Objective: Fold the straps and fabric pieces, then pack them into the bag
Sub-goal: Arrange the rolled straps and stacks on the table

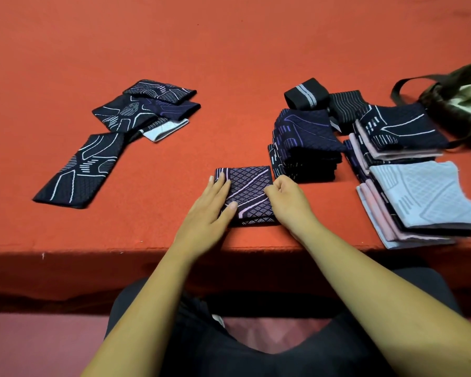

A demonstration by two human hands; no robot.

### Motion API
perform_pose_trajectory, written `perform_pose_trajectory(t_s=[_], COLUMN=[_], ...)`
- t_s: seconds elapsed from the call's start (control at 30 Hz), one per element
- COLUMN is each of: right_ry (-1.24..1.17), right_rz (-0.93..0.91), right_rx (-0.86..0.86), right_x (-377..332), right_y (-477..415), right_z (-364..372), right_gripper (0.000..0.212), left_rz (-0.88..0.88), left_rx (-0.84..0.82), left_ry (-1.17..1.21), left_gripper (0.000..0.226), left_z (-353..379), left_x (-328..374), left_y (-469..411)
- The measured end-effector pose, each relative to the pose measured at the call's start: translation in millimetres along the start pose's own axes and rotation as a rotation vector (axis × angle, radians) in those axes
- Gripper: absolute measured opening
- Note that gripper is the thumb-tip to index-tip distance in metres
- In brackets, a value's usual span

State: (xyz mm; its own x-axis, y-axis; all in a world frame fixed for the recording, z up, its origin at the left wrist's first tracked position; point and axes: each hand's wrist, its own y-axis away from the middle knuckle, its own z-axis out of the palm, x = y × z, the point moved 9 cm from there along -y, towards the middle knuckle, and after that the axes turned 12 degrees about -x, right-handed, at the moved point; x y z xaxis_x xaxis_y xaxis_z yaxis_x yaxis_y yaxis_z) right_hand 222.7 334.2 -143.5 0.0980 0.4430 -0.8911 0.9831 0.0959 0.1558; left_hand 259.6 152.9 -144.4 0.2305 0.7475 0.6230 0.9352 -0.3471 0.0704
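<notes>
Currently my left hand (212, 205) lies flat, pressing the folded piece (252, 186); right hand (288, 194) curled at its edge, pinch unconfirmed. Looks soft, light: I'd lift by the folded edge

The person has bare forearms (152, 281) and wears a black garment (158, 346) over the legs.

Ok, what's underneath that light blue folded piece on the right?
Under the light blue folded piece lies a stack of more folded pieces: pink, light blue and dark edges stick out along its left and near sides. Their patterns and exact number are covered.
</notes>
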Motion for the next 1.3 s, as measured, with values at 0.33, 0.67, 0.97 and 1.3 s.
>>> perform_pose_trajectory(t_s=[0.33,0.67,0.97,1.3], right_ry=[-0.184,-0.196,-0.214,0.41], right_rz=[-0.075,-0.33,-0.107,0.019], right_rx=[0.015,-0.199,0.05,0.316], right_x=[-7.3,-77.9,-25.0,4.0], right_y=[8.0,52.1,74.2,95.7], right_z=[3.0,-34.4,-152.0,-273.4], right_gripper=[0.021,0.022,0.033,0.026], left_rz=[-0.048,-0.164,0.012,-0.11], left_rx=[-0.096,0.315,0.104,-0.206], left_ry=[-0.231,1.196,1.163,1.014], left_gripper=[0.069,0.031,0.018,0.033], left_z=[9.7,-10.2,9.3,85.5], left_x=[-2.9,23.7,140.1,220.6], left_y=[-8.1,0.1,-39.1,-89.8])
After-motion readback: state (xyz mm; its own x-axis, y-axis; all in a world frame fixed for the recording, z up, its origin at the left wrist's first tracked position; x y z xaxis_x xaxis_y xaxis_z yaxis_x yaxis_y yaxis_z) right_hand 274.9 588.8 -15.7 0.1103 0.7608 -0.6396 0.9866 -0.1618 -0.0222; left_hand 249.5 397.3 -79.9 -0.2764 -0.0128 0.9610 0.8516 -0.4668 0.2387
